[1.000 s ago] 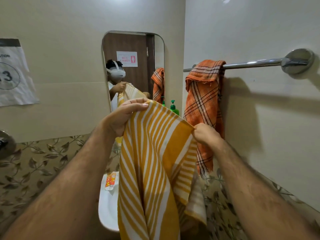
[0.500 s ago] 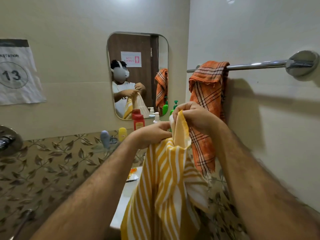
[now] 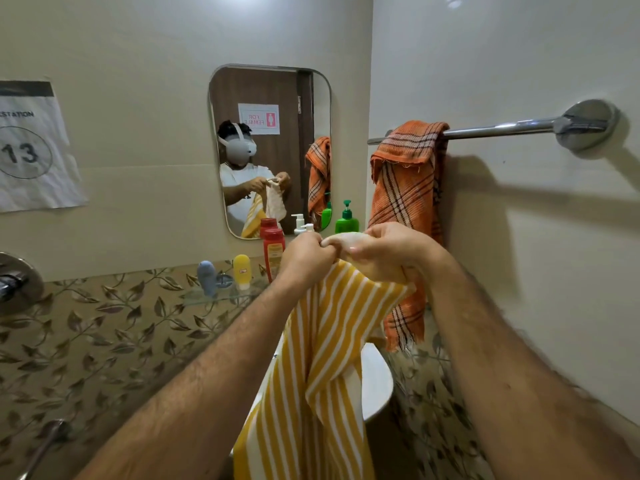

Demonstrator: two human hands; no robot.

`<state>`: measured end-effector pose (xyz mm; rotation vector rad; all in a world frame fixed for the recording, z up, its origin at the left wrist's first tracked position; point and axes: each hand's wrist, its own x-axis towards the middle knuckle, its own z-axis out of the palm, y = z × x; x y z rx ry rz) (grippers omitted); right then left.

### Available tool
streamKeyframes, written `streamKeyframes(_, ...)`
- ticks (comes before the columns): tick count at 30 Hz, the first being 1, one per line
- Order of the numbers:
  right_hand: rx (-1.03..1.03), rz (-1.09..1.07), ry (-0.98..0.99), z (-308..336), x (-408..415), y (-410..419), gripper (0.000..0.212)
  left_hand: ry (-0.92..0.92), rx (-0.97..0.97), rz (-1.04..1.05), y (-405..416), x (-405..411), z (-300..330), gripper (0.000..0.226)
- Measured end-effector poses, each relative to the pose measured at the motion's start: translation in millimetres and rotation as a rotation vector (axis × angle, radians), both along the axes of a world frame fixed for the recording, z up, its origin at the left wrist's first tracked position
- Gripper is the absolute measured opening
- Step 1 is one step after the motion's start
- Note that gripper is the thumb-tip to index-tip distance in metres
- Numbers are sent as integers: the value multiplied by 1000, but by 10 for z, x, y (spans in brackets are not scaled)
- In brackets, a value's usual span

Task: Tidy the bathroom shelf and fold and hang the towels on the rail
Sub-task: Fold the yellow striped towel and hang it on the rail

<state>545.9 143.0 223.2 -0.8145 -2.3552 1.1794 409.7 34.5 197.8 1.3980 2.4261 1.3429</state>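
We hold our left hand [image 3: 304,256] and right hand [image 3: 379,252] together at chest height, knuckles touching, both clenched round the top edge of the yellow striped towel [image 3: 322,368]. The cloth is bunched between our fingers and hangs straight down from them in loose folds, between our forearms, in front of the white basin [image 3: 375,382].

Just behind our right hand hangs the orange plaid towel [image 3: 405,216], draped over the left end of the chrome rail [image 3: 502,128] on the right-hand wall, its fringed lower edge reaching down near the basin. The rest of the rail to the right is bare up to its round wall mount.

Behind our left hand the glass shelf [image 3: 221,296] runs along the leaf-patterned tiles. On it stand a grey-blue tube [image 3: 206,277], a yellow tube [image 3: 241,271] and a red bottle [image 3: 273,249], partly hidden by our left hand. Further right are a white pump bottle [image 3: 307,228] and a green pump bottle [image 3: 346,221], near the corner.

Above the shelf the mirror [image 3: 270,98] shows us gripping the towel with both hands. On the wall at far left hangs a paper sign [image 3: 31,150] with the number 13, and below it a chrome tap fitting [image 3: 17,282].
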Motion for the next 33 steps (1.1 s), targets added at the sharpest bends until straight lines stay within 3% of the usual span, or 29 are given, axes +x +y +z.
streamKeyframes(4,116,-185,187,70,38,-4,5,-134,-107,-133,-63,8,12,15)
streamKeyframes(7,170,-89,279,78,5,-48,11,-191,-188,-325,-146,-8,99,20)
streamKeyframes(11,159,145,362,124,114,-63,10,-516,103,-657,-259,-152,134,24)
streamKeyframes(13,179,223,431,203,139,-90,3,-635,130,-746,-269,-191,64,26)
streamKeyframes(17,253,281,449,291,66,-151,10,-842,125,-828,-256,-131,-40,36)
streamKeyframes(20,331,261,476,313,97,-101,14,-810,107,-778,-298,-178,-96,34)
streamKeyframes(23,410,182,514,326,134,-13,20,-766,-35,-746,-356,-273,-177,31)
streamKeyframes(28,596,-364,659,330,148,183,16,-449,-162,-493,-371,-413,-273,28)
streamKeyframes(30,543,-351,496,338,152,195,11,-416,-67,-416,-349,-416,-249,20)
streamKeyframes(33,359,-80,180,293,129,124,26,-349,39,-372,-269,-328,-106,15)
